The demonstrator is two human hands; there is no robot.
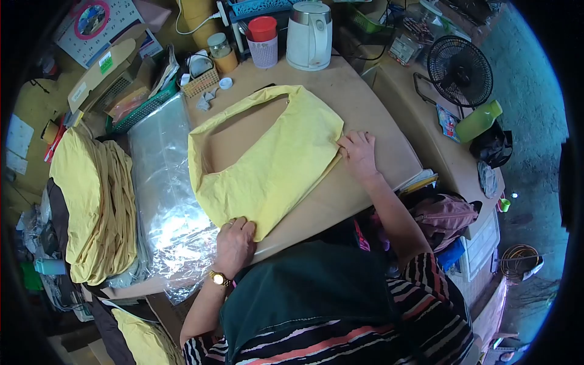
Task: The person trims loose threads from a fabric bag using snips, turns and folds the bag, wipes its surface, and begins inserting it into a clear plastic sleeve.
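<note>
A yellow cloth shoulder bag (274, 164) lies flat on the table (328, 210), its strap looped toward the far side. At its near left corner, my left hand (236, 244) has its fingers curled over the cloth; a gold watch is on that wrist. My right hand (359, 153) pinches the bag's right corner. My thumbs and the underside of the cloth are partly hidden. Left of the bag, a stack of clear plastic bags (161, 158) reaches over the table's near edge. Beyond it rests a thick pile of folded yellow cloth bags (97, 207).
A white electric kettle (309, 36), a purple cup (263, 52) with a red container (263, 28), and a jar (222, 53) stand at the back. A green basket (149, 106) is behind the plastic. A black fan (460, 71) and green bottle (479, 121) are at right.
</note>
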